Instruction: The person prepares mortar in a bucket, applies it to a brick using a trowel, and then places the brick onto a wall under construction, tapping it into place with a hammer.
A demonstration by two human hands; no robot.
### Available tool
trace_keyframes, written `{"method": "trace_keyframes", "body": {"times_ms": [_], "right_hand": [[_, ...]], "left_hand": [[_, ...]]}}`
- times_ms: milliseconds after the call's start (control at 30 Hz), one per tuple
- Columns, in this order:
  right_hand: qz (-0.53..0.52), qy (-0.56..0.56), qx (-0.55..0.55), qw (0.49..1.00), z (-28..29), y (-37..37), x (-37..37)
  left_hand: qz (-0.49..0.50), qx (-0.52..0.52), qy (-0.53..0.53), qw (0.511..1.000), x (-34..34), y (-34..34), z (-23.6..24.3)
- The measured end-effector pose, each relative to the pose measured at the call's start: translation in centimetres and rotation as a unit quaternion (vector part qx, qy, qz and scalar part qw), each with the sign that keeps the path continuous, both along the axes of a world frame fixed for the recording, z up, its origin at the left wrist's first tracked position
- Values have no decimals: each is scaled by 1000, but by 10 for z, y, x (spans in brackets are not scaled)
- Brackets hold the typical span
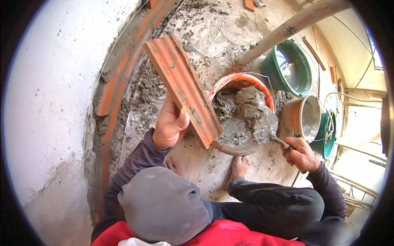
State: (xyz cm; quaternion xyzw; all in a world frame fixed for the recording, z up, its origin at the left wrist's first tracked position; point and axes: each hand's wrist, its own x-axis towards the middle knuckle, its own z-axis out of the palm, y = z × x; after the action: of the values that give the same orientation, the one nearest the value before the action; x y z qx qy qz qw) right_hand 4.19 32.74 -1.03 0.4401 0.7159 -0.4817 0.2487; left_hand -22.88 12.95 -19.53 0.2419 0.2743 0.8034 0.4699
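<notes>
My left hand (pixel 170 123) is closed round an orange clay brick (pixel 184 90), long and grooved, with smears of grey mortar on its face. The brick is held up at a slant, its lower end overlapping the left rim of an orange bucket (pixel 273 100). Wet grey mortar (pixel 230 129) lies in that bucket. My right hand (pixel 301 156) grips the handle of a trowel (pixel 280 142). A thick heap of mortar (pixel 252 102) covers the trowel's blade, which is over the bucket.
Along the white wall (pixel 53 82) at left runs a row of laid bricks (pixel 119 92) beside mortar crumbs. A slanting pole (pixel 287 28) stands beyond the bucket. At right are a green tub (pixel 269 67) with water, an orange pail (pixel 292 117) and another green bucket (pixel 328 143).
</notes>
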Motion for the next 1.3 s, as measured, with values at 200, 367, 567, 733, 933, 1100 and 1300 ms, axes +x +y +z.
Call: {"method": "trace_keyframes", "body": {"times_ms": [200, 367, 567, 733, 933, 1100, 1300], "right_hand": [[5, 104, 30, 994, 50, -30, -27], [-18, 103, 81, 991, 53, -67, -68], [79, 158, 227, 958, 42, -87, -74], [131, 185, 308, 924, 47, -96, -83], [83, 122, 251, 957, 48, -96, -71], [25, 113, 155, 981, 64, -91, -74], [-19, 120, 168, 978, 74, -48, -61]], "left_hand": [[-3, 27, 37, 999, 17, 26, 15], [-53, 36, 38, 997, 34, 39, 16], [-22, 58, -20, 998, 45, 45, 24], [-37, 71, -56, 995, 42, 44, 13], [-62, 108, -158, 979, 32, 40, 14], [-107, 123, -210, 964, 16, 36, 17], [-189, 117, -183, 958, -11, 25, 24]]}}
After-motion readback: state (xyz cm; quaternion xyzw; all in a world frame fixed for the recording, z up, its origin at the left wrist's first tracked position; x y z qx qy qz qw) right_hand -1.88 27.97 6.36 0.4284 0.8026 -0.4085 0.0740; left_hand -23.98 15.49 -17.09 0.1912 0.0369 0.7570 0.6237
